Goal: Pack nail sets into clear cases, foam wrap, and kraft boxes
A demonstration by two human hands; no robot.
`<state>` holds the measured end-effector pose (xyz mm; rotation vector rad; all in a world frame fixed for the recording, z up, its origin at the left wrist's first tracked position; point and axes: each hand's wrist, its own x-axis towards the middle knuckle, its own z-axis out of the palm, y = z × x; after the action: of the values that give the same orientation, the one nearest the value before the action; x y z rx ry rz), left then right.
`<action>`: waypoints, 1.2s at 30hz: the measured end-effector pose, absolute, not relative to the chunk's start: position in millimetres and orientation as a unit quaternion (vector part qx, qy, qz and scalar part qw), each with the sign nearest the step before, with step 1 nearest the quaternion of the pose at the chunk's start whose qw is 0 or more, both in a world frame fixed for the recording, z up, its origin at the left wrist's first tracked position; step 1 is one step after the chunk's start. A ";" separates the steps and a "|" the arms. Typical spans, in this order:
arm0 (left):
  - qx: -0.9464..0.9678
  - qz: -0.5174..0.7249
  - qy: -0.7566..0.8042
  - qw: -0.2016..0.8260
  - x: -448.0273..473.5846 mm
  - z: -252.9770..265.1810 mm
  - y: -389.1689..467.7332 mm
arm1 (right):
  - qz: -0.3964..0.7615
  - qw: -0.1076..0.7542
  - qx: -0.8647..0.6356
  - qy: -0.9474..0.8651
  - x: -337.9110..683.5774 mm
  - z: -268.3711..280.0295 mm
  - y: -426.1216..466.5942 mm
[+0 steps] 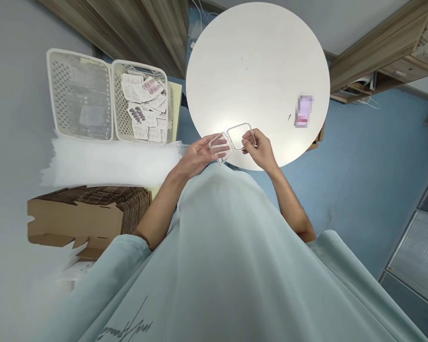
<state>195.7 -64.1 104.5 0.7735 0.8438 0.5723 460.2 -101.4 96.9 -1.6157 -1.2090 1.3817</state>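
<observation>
A clear plastic hinged case (pixel 229 140) is spread open, its two halves joined in the middle, above the near edge of the round white table (pixel 257 57). My left hand (pixel 201 151) grips the left half, its fingers showing through the clear plastic. The rim of the right half is pinched between the thumb and fingers of my right hand (pixel 258 148). Nothing can be made out inside the case.
On the left stand a white basket (pixel 81 137) of clear plastic cases and another basket (pixel 168 114) of printed cards. Nearer me lie white sheets (pixel 110 161) and stacked flat cardboard boxes (pixel 74 218). A blurred purple item (pixel 304 111) rests on the table's right side.
</observation>
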 end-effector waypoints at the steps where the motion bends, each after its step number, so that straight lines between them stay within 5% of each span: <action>1: 0.363 0.265 0.398 0.800 194.8 104.3 -63.7 | 0.530 0.342 -0.619 -0.469 461.0 95.1 -97.7; 15: 0.436 0.229 0.507 0.707 183.7 98.6 -53.6 | 0.602 0.262 -0.504 -0.560 458.1 84.5 -48.4; 24: 0.344 0.285 0.569 0.690 157.9 82.5 -68.9 | 0.564 0.228 -0.572 -0.551 433.9 15.3 -14.6; 36: 0.222 0.359 0.631 0.650 124.0 80.8 -110.9 | 0.404 -0.083 -0.683 -0.603 400.7 -88.2 -20.0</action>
<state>124.0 -110.9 80.8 0.5041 1.4337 0.8166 400.7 -20.0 -88.2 -2.2686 -2.0002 1.3398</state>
